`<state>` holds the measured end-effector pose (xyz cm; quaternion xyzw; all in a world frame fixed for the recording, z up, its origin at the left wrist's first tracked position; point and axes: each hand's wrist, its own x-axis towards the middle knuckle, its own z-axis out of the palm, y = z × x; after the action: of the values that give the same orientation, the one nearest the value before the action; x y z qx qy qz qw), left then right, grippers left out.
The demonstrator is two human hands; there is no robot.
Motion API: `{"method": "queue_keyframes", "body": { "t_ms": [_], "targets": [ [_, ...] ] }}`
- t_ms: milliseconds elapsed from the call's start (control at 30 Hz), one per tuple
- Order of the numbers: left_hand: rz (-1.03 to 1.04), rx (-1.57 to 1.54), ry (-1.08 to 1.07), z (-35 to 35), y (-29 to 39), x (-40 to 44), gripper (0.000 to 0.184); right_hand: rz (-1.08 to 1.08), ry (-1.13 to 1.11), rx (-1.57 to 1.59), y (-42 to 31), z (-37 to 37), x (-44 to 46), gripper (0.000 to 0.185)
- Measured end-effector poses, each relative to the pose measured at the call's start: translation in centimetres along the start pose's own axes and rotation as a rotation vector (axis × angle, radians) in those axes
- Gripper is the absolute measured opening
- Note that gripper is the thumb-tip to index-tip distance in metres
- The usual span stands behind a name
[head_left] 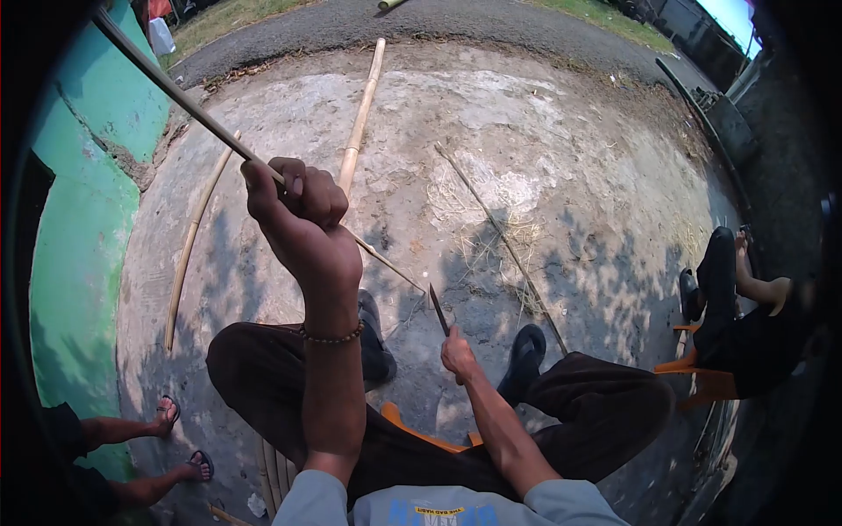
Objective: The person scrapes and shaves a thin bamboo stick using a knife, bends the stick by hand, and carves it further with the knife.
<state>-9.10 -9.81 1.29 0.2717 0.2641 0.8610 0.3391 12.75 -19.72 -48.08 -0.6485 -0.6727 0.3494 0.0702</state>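
Apparently at a shaving step, we clasp the stick (pixel 189 101) in our left hand (pixel 303 209), the knife (pixel 439 309) in our right hand (pixel 459 355) near the stick's lower end; cutting calls for steadiness.

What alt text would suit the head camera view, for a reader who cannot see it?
First-person view: the raised left grip holds a long, thin stick; the right grip, lower, holds a knife pointing away. Ahead, on rough ground, lie a bamboo pole and pale shavings.

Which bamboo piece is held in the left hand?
The long strip slanting from upper left towards the knife; it is raised, while the thick pole and curved pole lie on the ground.
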Motion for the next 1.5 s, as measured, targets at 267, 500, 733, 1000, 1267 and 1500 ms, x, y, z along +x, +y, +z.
{"method": "queue_keyframes", "body": {
  "t_ms": [267, 500, 733, 1000, 1267, 1500],
  "targets": [
    [-0.018, -0.343, -0.194, -2.2, 6.7, 1.4, 0.048, 0.265, 0.433, 0.592, 0.5, -10.2, 0.9, 0.029],
    [0.342, -0.298, -0.285, -2.2, 14.7, -1.6, 0.046, -0.011, 0.442, 1.422, -14.1, -27.3, 1.5, 0.021],
    [0.435, -0.368, -0.372, -2.6, 19.2, -4.2, 0.044, -0.466, 0.098, 1.234, -22.1, -35.7, -4.8, 0.028],
    [0.514, -0.357, -0.454, -1.6, 20.2, -6.3, 0.047, -0.421, 0.164, 1.07, -24.4, -33.5, -4.5, 0.027],
    [0.573, -0.416, -0.46, -2.8, 20.8, -6.0, 0.04, -0.334, 0.138, 1.44, -22.0, -32.9, -4.9, 0.033],
    [0.512, -0.525, -0.51, -6.3, 20.8, -3.3, 0.043, -0.268, 0.204, 1.51, -17.4, -34.0, -2.5, 0.024]
  ]
}}
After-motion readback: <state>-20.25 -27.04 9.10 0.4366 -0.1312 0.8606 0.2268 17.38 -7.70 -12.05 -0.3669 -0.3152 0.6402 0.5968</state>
